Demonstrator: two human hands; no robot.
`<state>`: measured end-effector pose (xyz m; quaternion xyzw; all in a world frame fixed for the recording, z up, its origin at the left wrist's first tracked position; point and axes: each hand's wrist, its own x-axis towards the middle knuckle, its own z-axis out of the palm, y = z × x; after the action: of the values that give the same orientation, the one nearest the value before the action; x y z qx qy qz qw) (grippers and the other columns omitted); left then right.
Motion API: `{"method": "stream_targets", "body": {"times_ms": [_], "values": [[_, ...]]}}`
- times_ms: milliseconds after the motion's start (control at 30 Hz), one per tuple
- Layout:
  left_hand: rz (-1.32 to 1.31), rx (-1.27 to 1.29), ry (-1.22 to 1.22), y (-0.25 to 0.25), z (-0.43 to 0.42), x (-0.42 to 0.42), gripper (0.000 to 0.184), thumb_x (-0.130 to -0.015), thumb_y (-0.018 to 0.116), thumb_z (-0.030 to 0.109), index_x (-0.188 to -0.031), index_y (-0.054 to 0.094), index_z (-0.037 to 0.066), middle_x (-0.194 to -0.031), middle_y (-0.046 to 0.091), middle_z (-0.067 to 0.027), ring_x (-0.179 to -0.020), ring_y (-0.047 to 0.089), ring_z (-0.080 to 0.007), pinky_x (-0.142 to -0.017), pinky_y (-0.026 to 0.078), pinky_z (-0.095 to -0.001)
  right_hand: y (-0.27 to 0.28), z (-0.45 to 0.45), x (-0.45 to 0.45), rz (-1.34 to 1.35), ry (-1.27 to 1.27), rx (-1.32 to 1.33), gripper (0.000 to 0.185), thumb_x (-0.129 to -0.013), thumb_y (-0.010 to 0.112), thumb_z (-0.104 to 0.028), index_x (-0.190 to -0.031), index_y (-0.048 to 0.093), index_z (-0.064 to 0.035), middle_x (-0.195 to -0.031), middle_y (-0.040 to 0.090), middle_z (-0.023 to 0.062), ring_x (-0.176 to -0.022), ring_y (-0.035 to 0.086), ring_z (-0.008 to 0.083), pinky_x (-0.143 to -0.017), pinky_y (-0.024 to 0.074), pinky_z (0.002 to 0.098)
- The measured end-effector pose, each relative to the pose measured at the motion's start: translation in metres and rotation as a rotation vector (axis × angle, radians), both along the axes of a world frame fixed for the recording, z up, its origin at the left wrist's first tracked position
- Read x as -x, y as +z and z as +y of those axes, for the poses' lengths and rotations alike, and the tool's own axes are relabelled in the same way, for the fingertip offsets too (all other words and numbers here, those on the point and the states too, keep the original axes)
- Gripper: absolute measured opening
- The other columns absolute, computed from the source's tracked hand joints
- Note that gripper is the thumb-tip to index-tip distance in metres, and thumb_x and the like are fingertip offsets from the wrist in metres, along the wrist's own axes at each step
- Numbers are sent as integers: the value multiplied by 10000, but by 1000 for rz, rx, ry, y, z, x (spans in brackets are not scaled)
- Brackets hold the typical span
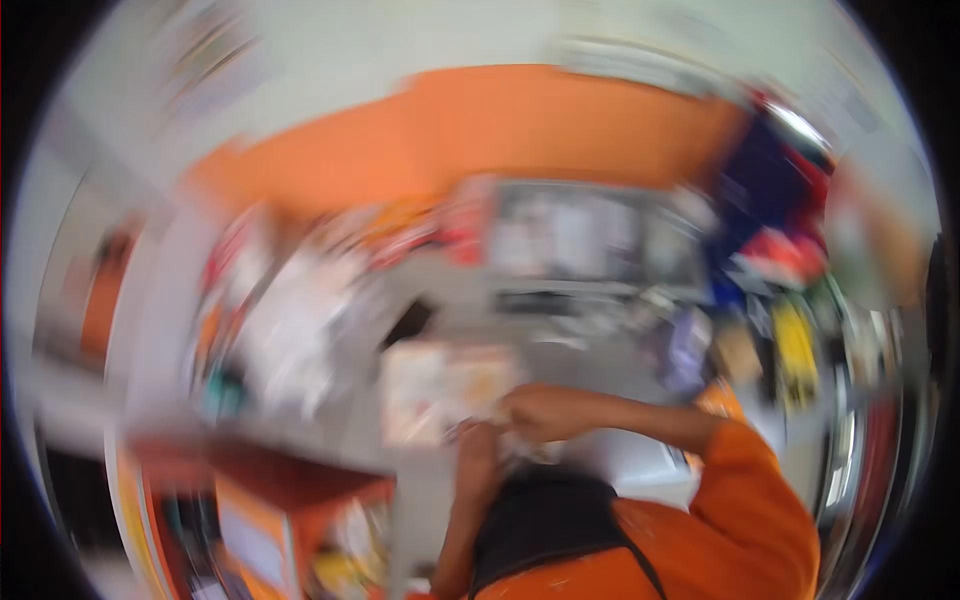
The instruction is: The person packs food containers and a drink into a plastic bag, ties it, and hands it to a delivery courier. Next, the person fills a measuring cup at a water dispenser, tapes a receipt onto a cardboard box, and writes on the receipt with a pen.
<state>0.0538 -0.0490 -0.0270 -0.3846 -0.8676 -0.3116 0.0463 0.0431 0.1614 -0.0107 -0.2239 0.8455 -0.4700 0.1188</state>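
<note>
The whole view is smeared by motion. My right hand (548, 412) reaches in from the right, its fingers curled closed beside the right edge of a pale, flat, box-like thing (420, 395) with orange markings. Coming up from below, my left hand (480, 440) is close to the right one, near the lower right corner of that thing. Its fingers are too blurred to make out. Between and just below the hands is a whitish patch whose kind I cannot tell. Whatever the right hand holds, if anything, is hidden.
White plastic-like bags (305, 320) lie left on the grey table (440, 285). A grey tray or case (565, 235) stands at the back. Yellow (795, 350) and purple (687, 350) items crowd the right. An orange-red shelf unit (270, 480) stands at lower left.
</note>
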Motion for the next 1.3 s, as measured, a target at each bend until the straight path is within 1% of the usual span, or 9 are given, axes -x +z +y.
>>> {"method": "stream_targets", "body": {"times_ms": [33, 67, 100, 167, 400, 500, 700, 900, 1300], "values": [[43, 5, -18, -12, -2, 4, 224, -832, 539, -43, -1045, 595, -2, -912, 571, -180, -919, 552, -367, -926, 414, -490, 3, -5, 3, -57, 77, 42, 168, -836, 624, -124, -921, 673, 12, -835, 670, 226, -798, 639, 429, -730, 500, 494], [-45, 32, 15, -14, -1, 7, 154, -877, 555, -36, -1018, 604, 2, -918, 579, -172, -940, 560, -355, -932, 418, -489, -5, -12, 4, 88, 78, -208, 154, -779, 618, -64, -882, 692, 24, -815, 678, 249, -790, 661, 441, -718, 525, 491], [131, -27, -32, -15, 1, 11, 125, -879, 578, -60, -991, 603, -9, -945, 591, -170, -957, 558, -359, -907, 437, -484, 11, -14, 4, 3, 18, -233, 167, -727, 626, -37, -861, 692, 36, -817, 678, 257, -805, 670, 426, -730, 536, 486], [28, -66, 32, -9, -5, 8, 198, -844, 588, -138, -1019, 592, -46, -965, 600, -175, -985, 551, -375, -863, 461, -454, -10, -36, 19, -44, 3, -260, 176, -695, 646, -64, -796, 689, 74, -796, 682, 271, -790, 686, 413, -702, 546, 476], [55, 23, -112, 4, -9, 21, 202, -848, 591, -88, -1049, 594, -67, -1004, 581, -195, -991, 557, -373, -837, 466, -447, -34, -48, 27, -125, -128, -179, 297, -692, 631, -175, -767, 703, 103, -776, 674, 304, -783, 683, 438, -712, 548, 481], [70, 36, -151, 11, -9, 21, 171, -849, 600, -81, -1019, 598, -61, -959, 592, -187, -974, 556, -368, -832, 456, -451, -12, -34, 8, -312, -202, -38, 264, -694, 620, -172, -730, 709, 75, -696, 672, 236, -636, 675, 324, -573, 532, 443], [130, 13, -344, 17, -6, 25, 77, -862, 610, -62, -936, 610, -40, -929, 623, -160, -945, 568, -354, -858, 445, -457, -36, -27, -10, -414, -249, 358, 198, -726, 603, -142, -727, 733, 7, -657, 673, 128, -557, 631, 238, -481, 473, 384], [150, 8, -383, 12, -8, 33, 105, -847, 619, -88, -946, 618, -53, -947, 624, -181, -946, 567, -358, -848, 459, -455, -6, -17, -7, -364, -76, 87, 257, -821, 550, -105, -920, 731, 48, -780, 712, 143, -664, 665, 233, -591, 564, 344], [117, 7, -363, 12, -6, 32, 104, -844, 646, -90, -942, 626, -62, -927, 605, -170, -941, 560, -343, -783, 467, -436, -19, -44, 59, -473, 150, -288, 227, -752, 547, -135, -777, 722, 7, -692, 677, 109, -610, 629, 252, -543, 497, 378]]}}
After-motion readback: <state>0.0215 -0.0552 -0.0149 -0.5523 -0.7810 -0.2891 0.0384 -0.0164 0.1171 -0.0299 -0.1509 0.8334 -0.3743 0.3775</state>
